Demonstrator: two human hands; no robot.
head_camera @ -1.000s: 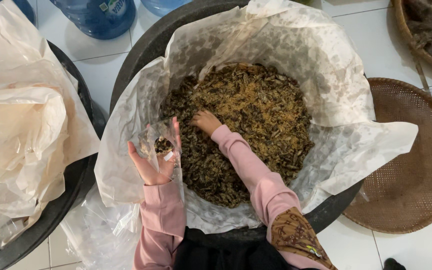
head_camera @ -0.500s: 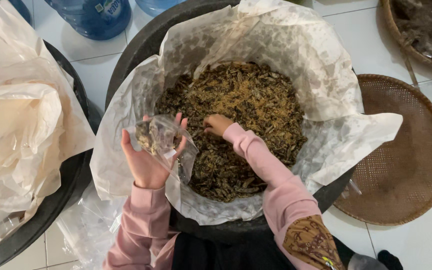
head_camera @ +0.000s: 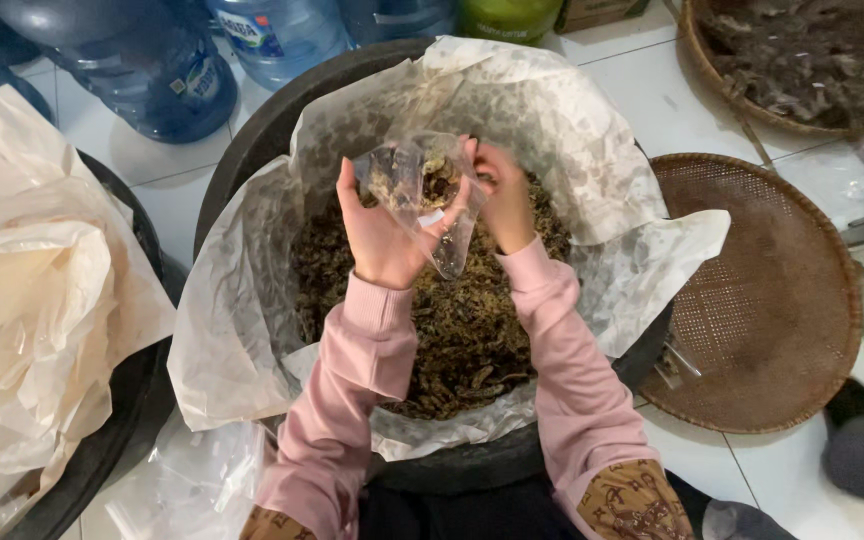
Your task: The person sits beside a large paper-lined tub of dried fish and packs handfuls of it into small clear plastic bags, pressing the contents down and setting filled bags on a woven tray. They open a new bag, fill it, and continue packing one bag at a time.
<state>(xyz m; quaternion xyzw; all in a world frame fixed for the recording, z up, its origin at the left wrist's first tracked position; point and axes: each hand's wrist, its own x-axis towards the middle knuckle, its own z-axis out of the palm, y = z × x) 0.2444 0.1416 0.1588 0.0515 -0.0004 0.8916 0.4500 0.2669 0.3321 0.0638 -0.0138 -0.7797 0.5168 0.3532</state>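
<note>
Left hand: the left hand (head_camera: pixel 384 228) is raised over the tub, its grip closed around a small clear plastic bag (head_camera: pixel 420 195), thumb on one side and fingers wrapped behind it.
Right hand: the right hand (head_camera: pixel 504 195) is now up at the bag's mouth, at 3 o'clock from it, fingers pinched together at the opening; whether they have hold of material or of the bag's edge cannot be told.
Change: half a second ago the right hand was down in the dried material and the bag sat lower; now both hands meet at the bag, higher and nearer the tub's centre.
Meaning: this reads as a handful being fed into the bag, which already shows some dark bits inside.
Bag: held in the air, tilted, bottom corner pointing toward 5 o'clock, above the pile.
Dried material: a brown, shredded heap (head_camera: pixel 452 330) fills the tub below the wrists.
Tub: a large dark tub (head_camera: pixel 252 150) lined with pale crinkled paper (head_camera: pixel 572 140).
Surroundings: a woven round tray (head_camera: pixel 762 300) lies on the floor at 3 o'clock; blue water jugs (head_camera: pixel 162 70) stand at 11 o'clock; a second lined tub (head_camera: pixel 42 300) sits at 9 o'clock.
</note>
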